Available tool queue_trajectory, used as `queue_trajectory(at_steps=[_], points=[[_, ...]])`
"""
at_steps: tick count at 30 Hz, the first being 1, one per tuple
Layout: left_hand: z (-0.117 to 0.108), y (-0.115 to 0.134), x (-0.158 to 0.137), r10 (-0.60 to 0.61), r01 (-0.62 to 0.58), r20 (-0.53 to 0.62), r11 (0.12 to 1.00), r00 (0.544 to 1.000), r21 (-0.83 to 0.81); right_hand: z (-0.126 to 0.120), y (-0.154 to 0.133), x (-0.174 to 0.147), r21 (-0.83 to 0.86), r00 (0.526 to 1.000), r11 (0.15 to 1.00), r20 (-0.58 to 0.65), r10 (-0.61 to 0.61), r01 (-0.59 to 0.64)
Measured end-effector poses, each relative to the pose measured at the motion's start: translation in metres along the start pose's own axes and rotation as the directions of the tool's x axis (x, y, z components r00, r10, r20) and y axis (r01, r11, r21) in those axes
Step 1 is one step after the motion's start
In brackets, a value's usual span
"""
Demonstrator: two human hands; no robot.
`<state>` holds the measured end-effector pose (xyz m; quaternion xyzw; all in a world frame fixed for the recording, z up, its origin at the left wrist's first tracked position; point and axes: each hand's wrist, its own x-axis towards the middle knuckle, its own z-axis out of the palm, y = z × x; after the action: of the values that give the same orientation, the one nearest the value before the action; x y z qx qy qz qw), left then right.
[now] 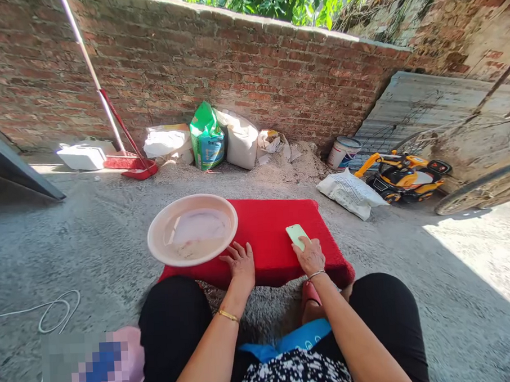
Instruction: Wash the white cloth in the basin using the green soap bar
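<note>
A pale green, flat rectangular object with rounded corners, phone-like [296, 234], lies on the red cloth [265, 227] draped over a low table. My right hand [312, 257] has its thumb and fingers around the near end of it. The fingers of my left hand [241, 263] are spread on the cloth, close by the right rim of a pale pink basin [156, 249]. Cloudy water [201, 227] stands in the basin, and a little sediment shows at its near side. The basin overhangs the table's left side.
A red dustpan [141, 170], a green bag [208, 139] and a white sack [240, 141] stand along the brick wall [275, 77]. A toy excavator [406, 176] and a filled bag [351, 192] are at right. A white cable [59, 303] lies on the floor at left.
</note>
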<state>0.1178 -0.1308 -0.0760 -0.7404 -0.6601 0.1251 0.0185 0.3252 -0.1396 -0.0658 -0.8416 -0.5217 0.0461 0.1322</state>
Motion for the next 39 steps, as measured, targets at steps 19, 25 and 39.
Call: queue_trajectory(at_steps=[19, 25, 39], points=[[0.004, 0.000, -0.001, 0.004, -0.003, -0.052, 1.000, 0.999, 0.013, 0.003, 0.020, -0.005, -0.054, 0.998, 0.998, -0.059, -0.020, 0.016], [0.006, 0.000, 0.001, -0.012, 0.011, -0.048, 1.000, 0.999, -0.023, -0.002, 0.047, 0.003, -0.019, 0.986, 0.994, -0.129, 0.108, -0.112], [-0.004, -0.001, -0.002, 0.003, -0.003, -0.013, 1.000, 1.000, 0.001, -0.002, 0.052, 0.002, -0.044, 0.991, 0.996, -0.110, 0.073, -0.078]])
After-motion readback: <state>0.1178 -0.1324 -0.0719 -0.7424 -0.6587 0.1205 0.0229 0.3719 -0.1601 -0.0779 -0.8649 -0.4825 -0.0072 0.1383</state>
